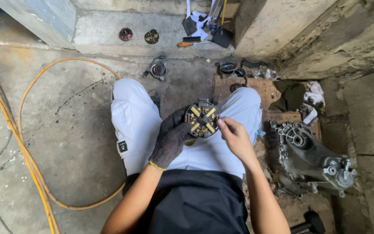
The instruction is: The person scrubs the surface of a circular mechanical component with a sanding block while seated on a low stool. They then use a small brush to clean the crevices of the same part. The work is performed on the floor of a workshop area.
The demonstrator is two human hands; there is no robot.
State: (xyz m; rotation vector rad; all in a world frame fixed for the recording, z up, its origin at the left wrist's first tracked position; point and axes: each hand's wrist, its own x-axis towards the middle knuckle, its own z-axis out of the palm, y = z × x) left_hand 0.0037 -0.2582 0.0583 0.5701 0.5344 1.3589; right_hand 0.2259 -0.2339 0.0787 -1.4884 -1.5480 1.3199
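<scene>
Gripping a round brush holder [202, 120], gloved left hand [171, 138]; bare right hand [234, 136] pinches its edge, gearbox casing [310, 158] just beside

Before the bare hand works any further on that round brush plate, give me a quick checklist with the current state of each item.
1. Round brush plate supported: ok, the gloved left hand cups it from below and the side, above the lap.
2. Working face up and in view: ok, its four brass-coloured bars face the camera.
3. Right hand in place: ok, the bare fingertips meet the plate's right rim.
4. Hand protection: not ok, only the left hand is gloved.
5. Screwdriver within reach: cannot tell, it lies on the ledge beyond the knees.
6. Grey metal housing out of the way: ok, it rests on the floor to the right, apart from both hands.
</scene>
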